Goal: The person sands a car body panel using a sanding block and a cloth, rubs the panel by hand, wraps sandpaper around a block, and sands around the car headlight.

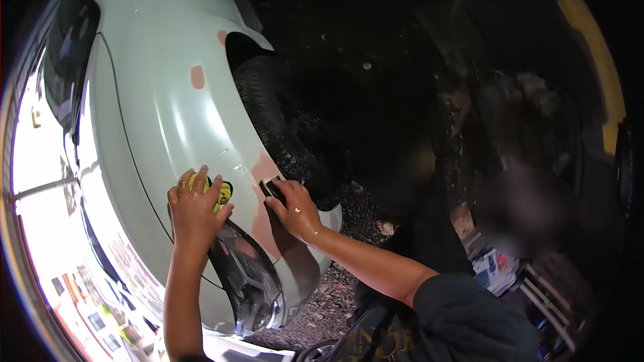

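My left hand (pixel 194 211) presses a yellow-green sponge-like pad (pixel 225 194) with dark marks onto the pale fender (pixel 154 67) of a car, just above the headlight (pixel 251 288). Its fingers curve over the pad, which hides much of it. In my right hand (pixel 295 211) is a small dark block with a pale edge (pixel 270 188), probably a sanding block. The block rests against a pinkish-brown patch (pixel 264 224) between the wheel arch and the headlight. Both hands look wet. What lies under the block is hidden.
Smaller pinkish patches (pixel 197 77) mark the fender farther up. A tyre (pixel 258 100) sits in the dark wheel arch. Gravel (pixel 335 295) covers the ground below. To the right, near my sleeve (pixel 469 315), lies a printed package (pixel 496 267) beside pale rails (pixel 547 302).
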{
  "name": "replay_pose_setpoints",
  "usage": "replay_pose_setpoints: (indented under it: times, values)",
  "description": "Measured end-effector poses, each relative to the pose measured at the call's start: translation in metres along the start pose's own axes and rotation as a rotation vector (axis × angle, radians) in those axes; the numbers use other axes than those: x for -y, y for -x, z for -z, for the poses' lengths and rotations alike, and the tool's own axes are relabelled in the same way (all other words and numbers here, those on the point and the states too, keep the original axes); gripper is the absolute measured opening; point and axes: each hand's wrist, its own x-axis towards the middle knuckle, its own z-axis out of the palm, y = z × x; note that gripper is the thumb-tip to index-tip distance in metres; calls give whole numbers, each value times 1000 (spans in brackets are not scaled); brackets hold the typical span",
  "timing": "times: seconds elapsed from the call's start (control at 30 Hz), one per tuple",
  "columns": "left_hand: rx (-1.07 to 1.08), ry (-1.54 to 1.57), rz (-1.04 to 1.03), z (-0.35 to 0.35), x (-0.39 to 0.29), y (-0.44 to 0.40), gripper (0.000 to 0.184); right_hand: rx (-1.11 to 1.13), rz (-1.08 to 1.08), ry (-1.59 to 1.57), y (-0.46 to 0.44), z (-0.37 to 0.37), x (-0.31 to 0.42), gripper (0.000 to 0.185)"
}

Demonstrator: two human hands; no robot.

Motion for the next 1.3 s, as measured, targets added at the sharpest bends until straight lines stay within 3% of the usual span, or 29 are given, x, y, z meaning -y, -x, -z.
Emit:
replay_pose_setpoints:
  times: [0.07,0.1,0.2,0.27,0.43,0.5,0.57,0.67,0.7,0.77,0.83,0.97,1.03,1.13,1.17,1.3]
  values:
    - [-165,-75,-183,0,4,-24,52,73,-41,88,-21,20,18,54]
    - [-112,-69,-243,-16,4,10,48,69,-59,59,33,2,0,53]
    - [-130,-27,-305,-30,4,-19,39,-15,103,55,61,-5,-35,51]
    - [-74,32,-301,-41,-2,-35,33,-101,86,-21,82,-21,-46,49]
    - [14,18,-427,-31,-3,-32,24,-276,124,-226,34,-55,-61,49]
    - [0,46,-463,-32,0,-30,23,-193,-68,-576,-22,-50,-42,53]
    - [-28,65,-540,-34,-2,-30,22,-119,40,-516,-72,-50,-56,50]
    - [62,78,-623,-35,1,-32,19,-62,140,-260,-56,-42,-54,48]
    - [111,66,-648,-33,3,-34,18,-63,70,-361,-22,-45,-43,47]
    - [164,127,-597,-32,0,-35,14,-24,-8,-400,53,-46,-35,49]
    - [232,161,-547,-31,-4,-33,13,-19,53,-400,67,-42,-36,49]
    - [249,193,-533,-23,-9,-32,15,-68,42,-431,-48,-39,-60,49]
    - [215,204,-532,-28,-7,-31,15,-103,60,-442,-52,-40,-57,48]
    - [191,199,-515,-31,-9,-30,16,-43,12,-379,49,-47,-39,45]
    - [190,192,-508,-32,-10,-30,16,-12,109,-264,74,-39,-39,45]
    - [148,184,-524,-31,-13,-29,12,-52,36,-438,-1,-39,-59,48]
